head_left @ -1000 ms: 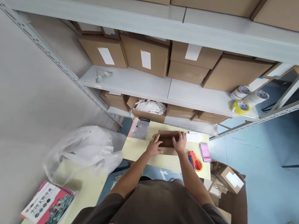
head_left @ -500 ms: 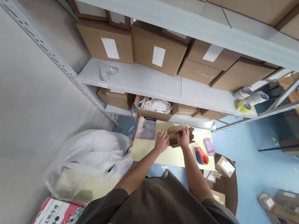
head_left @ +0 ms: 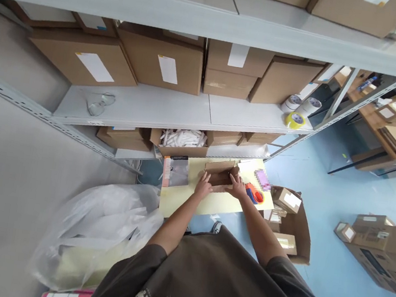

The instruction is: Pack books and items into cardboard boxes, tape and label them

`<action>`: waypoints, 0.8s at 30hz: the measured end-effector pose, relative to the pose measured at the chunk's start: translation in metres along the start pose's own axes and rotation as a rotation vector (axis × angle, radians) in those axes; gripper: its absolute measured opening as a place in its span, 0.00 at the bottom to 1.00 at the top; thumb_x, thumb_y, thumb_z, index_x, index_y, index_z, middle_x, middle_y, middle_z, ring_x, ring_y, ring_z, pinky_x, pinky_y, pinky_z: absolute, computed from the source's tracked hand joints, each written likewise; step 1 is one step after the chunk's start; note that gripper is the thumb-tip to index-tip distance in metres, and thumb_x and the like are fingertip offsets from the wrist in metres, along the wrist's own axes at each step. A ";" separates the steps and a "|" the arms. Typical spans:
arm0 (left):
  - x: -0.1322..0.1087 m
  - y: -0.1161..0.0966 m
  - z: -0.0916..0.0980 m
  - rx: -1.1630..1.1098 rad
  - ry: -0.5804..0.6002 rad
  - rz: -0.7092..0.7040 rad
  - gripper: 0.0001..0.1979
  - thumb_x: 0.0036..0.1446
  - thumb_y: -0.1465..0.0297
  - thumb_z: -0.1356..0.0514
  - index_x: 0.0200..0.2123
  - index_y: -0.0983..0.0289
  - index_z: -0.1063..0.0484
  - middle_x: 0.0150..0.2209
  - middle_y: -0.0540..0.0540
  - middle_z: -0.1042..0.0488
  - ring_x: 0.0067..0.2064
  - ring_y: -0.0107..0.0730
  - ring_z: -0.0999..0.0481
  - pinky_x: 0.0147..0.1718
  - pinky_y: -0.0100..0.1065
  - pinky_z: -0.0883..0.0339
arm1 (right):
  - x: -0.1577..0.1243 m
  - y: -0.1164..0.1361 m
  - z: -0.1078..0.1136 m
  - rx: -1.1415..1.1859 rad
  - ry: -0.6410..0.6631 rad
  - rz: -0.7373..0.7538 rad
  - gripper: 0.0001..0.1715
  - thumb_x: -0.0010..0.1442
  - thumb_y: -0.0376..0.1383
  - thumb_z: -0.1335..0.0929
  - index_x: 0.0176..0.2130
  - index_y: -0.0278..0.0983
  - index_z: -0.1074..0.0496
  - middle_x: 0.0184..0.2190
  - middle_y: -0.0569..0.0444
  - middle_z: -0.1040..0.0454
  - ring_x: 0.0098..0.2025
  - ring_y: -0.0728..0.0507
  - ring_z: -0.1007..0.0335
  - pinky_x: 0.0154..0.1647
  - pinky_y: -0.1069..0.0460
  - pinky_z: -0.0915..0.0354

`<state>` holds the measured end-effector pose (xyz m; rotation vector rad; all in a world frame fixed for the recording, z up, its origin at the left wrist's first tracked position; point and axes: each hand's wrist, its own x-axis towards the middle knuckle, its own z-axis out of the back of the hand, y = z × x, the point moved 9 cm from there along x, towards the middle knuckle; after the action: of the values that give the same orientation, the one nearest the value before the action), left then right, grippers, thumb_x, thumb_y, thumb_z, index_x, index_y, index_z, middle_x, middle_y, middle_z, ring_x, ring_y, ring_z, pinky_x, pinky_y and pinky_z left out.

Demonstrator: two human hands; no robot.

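A small brown cardboard box point(head_left: 219, 177) stands open at the top on the pale yellow work surface point(head_left: 175, 200). My left hand point(head_left: 203, 187) grips its left end, and my right hand point(head_left: 237, 186) grips the right end, with fingers at the walls. Just right of my right hand lies a red and blue tape dispenser point(head_left: 253, 193), and beyond it a blurred pink item point(head_left: 262, 179). A printed sheet or packet point(head_left: 176, 171) lies to the left of the box.
Grey shelving point(head_left: 174, 110) with cartons rises in front. Tape rolls point(head_left: 294, 119) and clear glasses point(head_left: 100, 104) rest on it. A plastic bag point(head_left: 105, 224) bulges at left; a large carton point(head_left: 302, 233) holding small boxes stands at right.
The cardboard piece between my hands now shows as an open box with upright walls. My hands have shifted to its two ends. The head view has swung to the right.
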<state>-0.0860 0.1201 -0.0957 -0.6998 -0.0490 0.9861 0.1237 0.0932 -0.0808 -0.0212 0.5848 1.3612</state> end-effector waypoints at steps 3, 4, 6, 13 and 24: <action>-0.003 0.004 0.002 0.011 0.028 -0.033 0.09 0.64 0.65 0.32 0.33 0.63 0.16 0.79 0.60 0.46 0.82 0.58 0.63 0.77 0.58 0.57 | -0.013 -0.003 -0.002 0.046 -0.077 -0.003 0.58 0.60 0.46 0.23 0.79 0.40 0.46 0.81 0.34 0.56 0.81 0.21 0.60 0.76 0.27 0.54; -0.004 0.004 0.004 0.015 0.023 -0.032 0.09 0.63 0.65 0.32 0.34 0.63 0.16 0.80 0.59 0.47 0.82 0.58 0.64 0.77 0.61 0.57 | -0.018 -0.004 0.001 0.075 -0.125 -0.008 0.57 0.60 0.44 0.23 0.78 0.40 0.45 0.80 0.34 0.55 0.81 0.20 0.59 0.76 0.27 0.53; -0.007 0.000 0.008 0.028 -0.012 -0.031 0.07 0.63 0.65 0.31 0.36 0.61 0.15 0.80 0.58 0.48 0.82 0.58 0.64 0.76 0.64 0.58 | -0.027 0.000 0.012 0.144 -0.252 0.000 0.53 0.60 0.42 0.24 0.77 0.39 0.42 0.80 0.35 0.53 0.81 0.20 0.59 0.75 0.27 0.51; -0.033 0.004 0.046 -0.027 -0.320 0.013 0.18 0.62 0.62 0.32 0.54 0.59 0.17 0.75 0.61 0.37 0.80 0.59 0.51 0.76 0.61 0.52 | -0.026 0.069 0.054 0.318 -0.399 0.249 0.45 0.66 0.45 0.30 0.76 0.40 0.41 0.79 0.41 0.48 0.80 0.29 0.51 0.73 0.34 0.37; -0.115 0.160 0.094 -0.170 -0.512 0.396 0.30 0.67 0.64 0.38 0.70 0.62 0.31 0.74 0.65 0.36 0.76 0.51 0.39 0.74 0.49 0.42 | 0.051 0.237 -0.018 0.232 -0.143 0.434 0.46 0.65 0.45 0.29 0.76 0.39 0.41 0.79 0.41 0.46 0.79 0.32 0.48 0.74 0.37 0.39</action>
<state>-0.3034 0.1362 -0.0814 -0.6066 -0.4611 1.5393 -0.0971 0.1881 -0.0420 0.4092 0.6460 1.6878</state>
